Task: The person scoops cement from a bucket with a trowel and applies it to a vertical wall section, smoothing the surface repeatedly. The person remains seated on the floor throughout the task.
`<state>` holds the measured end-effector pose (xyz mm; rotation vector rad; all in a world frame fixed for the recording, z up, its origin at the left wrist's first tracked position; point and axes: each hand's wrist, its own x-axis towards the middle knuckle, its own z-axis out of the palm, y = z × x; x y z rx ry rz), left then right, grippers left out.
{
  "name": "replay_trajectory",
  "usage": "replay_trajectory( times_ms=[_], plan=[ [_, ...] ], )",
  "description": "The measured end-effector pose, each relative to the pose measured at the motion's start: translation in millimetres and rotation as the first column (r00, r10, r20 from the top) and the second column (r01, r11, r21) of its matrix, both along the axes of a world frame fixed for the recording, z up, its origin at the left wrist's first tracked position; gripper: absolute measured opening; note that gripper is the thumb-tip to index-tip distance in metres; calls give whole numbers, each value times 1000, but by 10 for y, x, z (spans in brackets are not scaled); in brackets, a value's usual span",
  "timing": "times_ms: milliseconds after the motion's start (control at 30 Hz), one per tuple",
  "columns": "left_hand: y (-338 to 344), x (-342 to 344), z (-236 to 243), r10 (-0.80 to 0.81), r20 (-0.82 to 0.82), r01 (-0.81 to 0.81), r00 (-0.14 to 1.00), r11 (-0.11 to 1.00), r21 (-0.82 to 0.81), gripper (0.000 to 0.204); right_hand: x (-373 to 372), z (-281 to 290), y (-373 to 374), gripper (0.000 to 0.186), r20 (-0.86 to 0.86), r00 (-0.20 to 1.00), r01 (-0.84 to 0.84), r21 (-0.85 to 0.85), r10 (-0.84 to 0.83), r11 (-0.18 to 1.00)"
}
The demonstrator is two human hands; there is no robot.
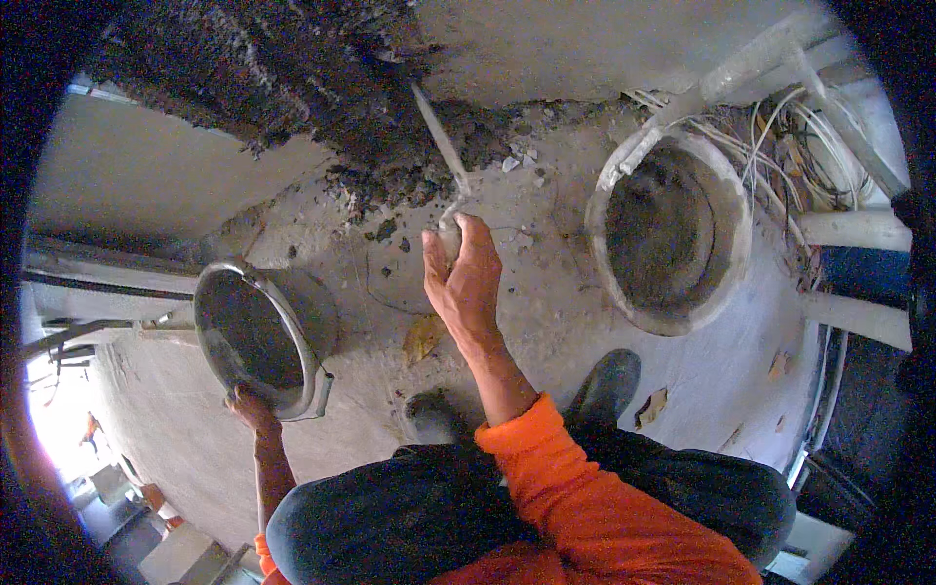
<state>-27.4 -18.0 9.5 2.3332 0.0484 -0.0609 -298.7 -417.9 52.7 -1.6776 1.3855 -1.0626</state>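
Two grips: left hand (253, 408) holds bucket (310, 304) by its rim, right hand (468, 278) clenches trowel (440, 135); uneven left pull could tip the bucket over

We crouch with both knees (375, 512) bent, and our right arm (512, 388) reaches in from the near right, its orange sleeve (595, 483) drawn back so that the wrist (487, 349) is bare. Our right hand (470, 273) lies farther out, close to the middle, fingers curled in a closed grip with the thumb (434, 255) on the left side. Our left forearm (272, 468), bare too, extends from the near left, outside the left knee; our left hand (253, 408) is farther left and nearer than the other, fingers bent in a grip
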Motion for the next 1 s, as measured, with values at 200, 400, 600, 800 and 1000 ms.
replay_trajectory(
  times_ms=[200,400,600,800,1000],
  plan=[
    [205,95,-186,61,58,-58,996,997,-40,48,-303,-430,-207,40,-273,959,16,300,70,954],
    [280,109,-282,31,77,-30,997,999,-19,44,59,-1018,200,36,-75,994,-39,415,77,909],
    [-18,-66,-18,36,57,-36,998,999,-12,42,180,-1090,166,27,276,961,-193,595,27,780],
    [-87,-28,63,-4,-33,0,999,991,-134,48,-55,-631,199,25,622,762,-450,709,-181,543],
    [-21,-21,16,66,-59,-72,996,992,-106,50,-33,-249,153,32,659,724,-413,653,-206,635]
  ],
)
